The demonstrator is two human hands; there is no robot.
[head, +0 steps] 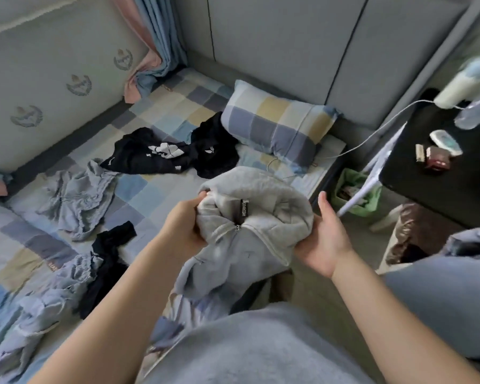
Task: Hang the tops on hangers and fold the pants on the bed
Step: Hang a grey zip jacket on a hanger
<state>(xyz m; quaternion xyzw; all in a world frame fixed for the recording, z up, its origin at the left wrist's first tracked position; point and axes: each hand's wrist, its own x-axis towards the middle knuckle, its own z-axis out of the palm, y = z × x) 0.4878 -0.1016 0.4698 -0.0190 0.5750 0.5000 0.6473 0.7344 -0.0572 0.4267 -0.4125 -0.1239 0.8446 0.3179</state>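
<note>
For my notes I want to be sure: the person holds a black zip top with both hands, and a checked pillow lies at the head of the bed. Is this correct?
Not quite. The head view shows that the zip top in the left hand and right hand is grey, not black. The checked pillow does lie at the head of the bed.

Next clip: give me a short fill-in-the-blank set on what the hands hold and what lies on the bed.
1. The left hand and right hand together hold a ____ hoodie.
2. The checked ____ lies at the head of the bed, next to the black garment.
3. The print on the black garment is ____.
Missing words: grey; pillow; white.
</note>
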